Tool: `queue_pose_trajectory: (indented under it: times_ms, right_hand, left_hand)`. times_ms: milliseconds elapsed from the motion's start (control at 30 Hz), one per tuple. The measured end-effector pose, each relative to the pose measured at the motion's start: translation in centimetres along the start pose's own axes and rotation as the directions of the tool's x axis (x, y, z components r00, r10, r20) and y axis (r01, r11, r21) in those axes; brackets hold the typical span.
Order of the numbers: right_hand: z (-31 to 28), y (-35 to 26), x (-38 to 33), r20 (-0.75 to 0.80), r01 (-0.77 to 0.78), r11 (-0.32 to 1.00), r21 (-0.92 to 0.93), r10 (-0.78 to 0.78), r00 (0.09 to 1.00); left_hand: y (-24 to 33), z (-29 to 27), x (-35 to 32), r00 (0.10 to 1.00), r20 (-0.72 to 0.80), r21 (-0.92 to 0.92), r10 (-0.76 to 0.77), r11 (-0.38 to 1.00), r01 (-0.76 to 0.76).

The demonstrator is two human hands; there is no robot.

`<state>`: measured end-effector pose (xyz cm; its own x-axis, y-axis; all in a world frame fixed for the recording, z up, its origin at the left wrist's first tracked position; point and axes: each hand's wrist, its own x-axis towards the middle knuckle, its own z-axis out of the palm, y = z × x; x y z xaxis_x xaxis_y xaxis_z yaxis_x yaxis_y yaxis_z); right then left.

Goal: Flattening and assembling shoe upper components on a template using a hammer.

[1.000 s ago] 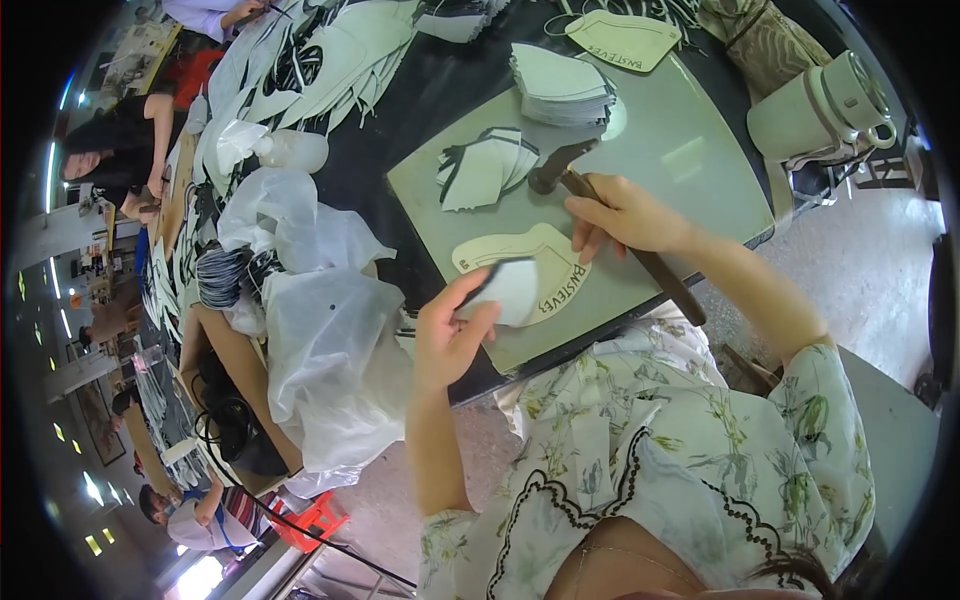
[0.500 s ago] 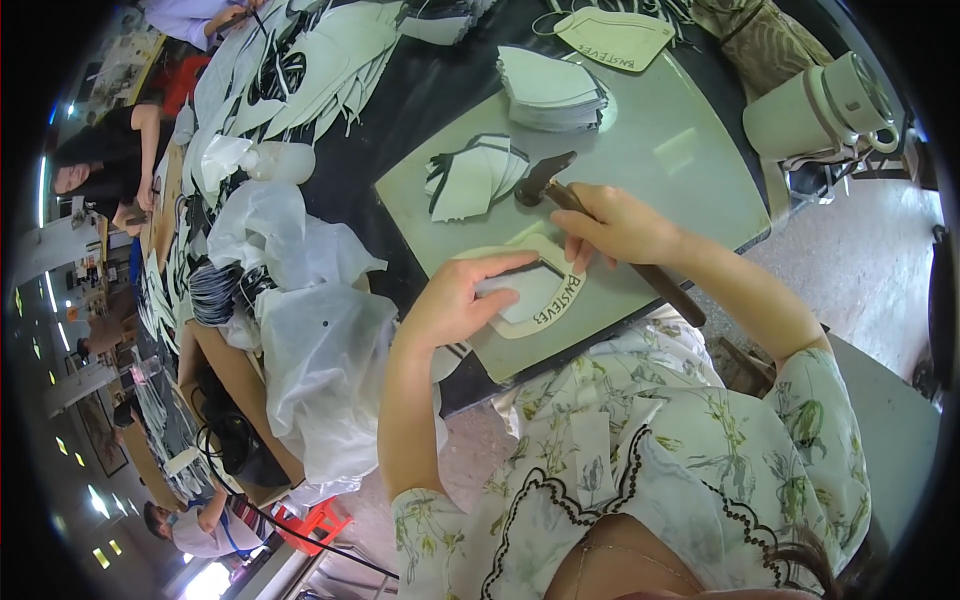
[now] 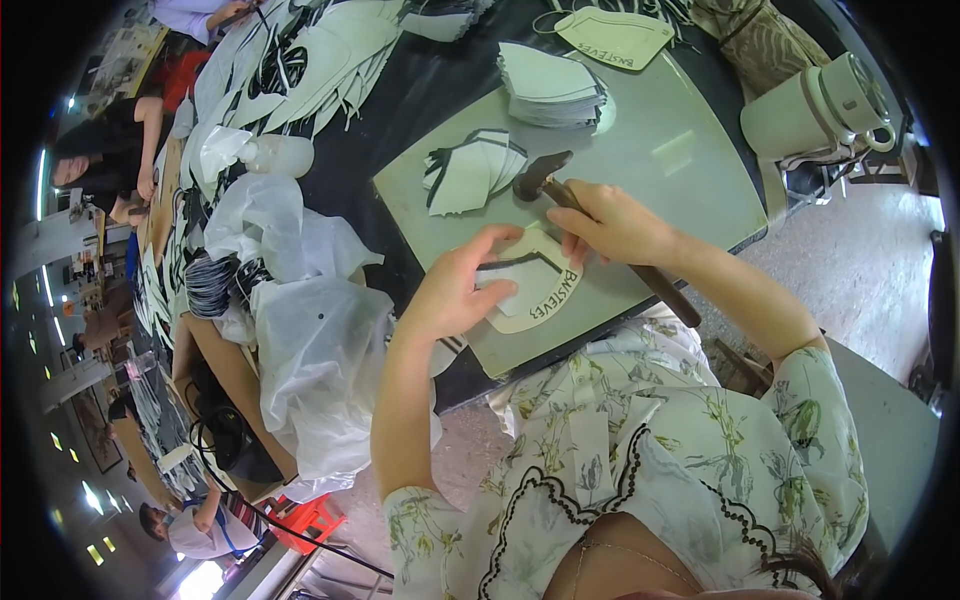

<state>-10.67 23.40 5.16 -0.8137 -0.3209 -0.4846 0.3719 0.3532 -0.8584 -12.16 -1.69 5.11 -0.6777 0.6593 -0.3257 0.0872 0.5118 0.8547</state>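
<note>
A cream card template with dark lettering lies on the pale green board in front of me. On it rests a white cut piece with a dark upper edge. My left hand lies over the left side of both, forefinger and thumb spread apart. A hammer is in my right hand, its dark head up by the stack and its handle slanting toward me. Fingertips of that hand come down at the template's right edge. Just beyond the hammer head is a fanned stack of white pieces with dark edges.
A taller pile of white pieces sits farther back, near another lettered template. At right stands a cream tumbler. Plastic bags and a cardboard box are at left. Other people work beyond.
My left forefinger has drawn back from the piece's dark upper edge, uncovering more of it, and is now more bent. The right hand and hammer have barely moved.
</note>
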Motion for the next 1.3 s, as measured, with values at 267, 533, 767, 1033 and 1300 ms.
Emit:
queue_pose_trajectory:
  times_ms: [267, 533, 767, 1033, 1300]
  right_hand:
    - [1.5, -0.2, -0.8, 0.003, 0.160, 0.983, -0.084, -0.161, 0.987]
    - [3.0, 0.3, 0.0, 0.035, 0.160, 0.987, 0.006, -0.160, 0.986]
    - [2.9, -0.5, 0.0, 0.088, 0.160, 0.977, -0.140, -0.149, 0.985]
    - [2.9, 0.1, -0.5, 0.047, 0.178, 0.978, -0.105, -0.174, 0.984]
    - [0.5, -2.6, -4.3, 0.110, 0.264, 0.603, -0.753, -0.279, 0.954]
  left_hand:
    - [-0.3, 0.8, -0.1, 0.997, -0.063, 0.118, -0.043, 0.992, 0.050]
    - [2.8, 2.6, -1.6, 0.943, -0.245, 0.430, -0.225, 0.847, 0.314]
    - [2.2, 5.2, -3.3, 0.836, -0.522, 0.180, -0.168, 0.937, 0.301]
    - [1.3, 6.0, -3.4, 0.825, -0.565, 0.277, -0.019, 0.937, 0.211]
    - [0.3, 5.9, -3.7, 0.793, -0.607, 0.418, 0.058, 0.871, 0.256]
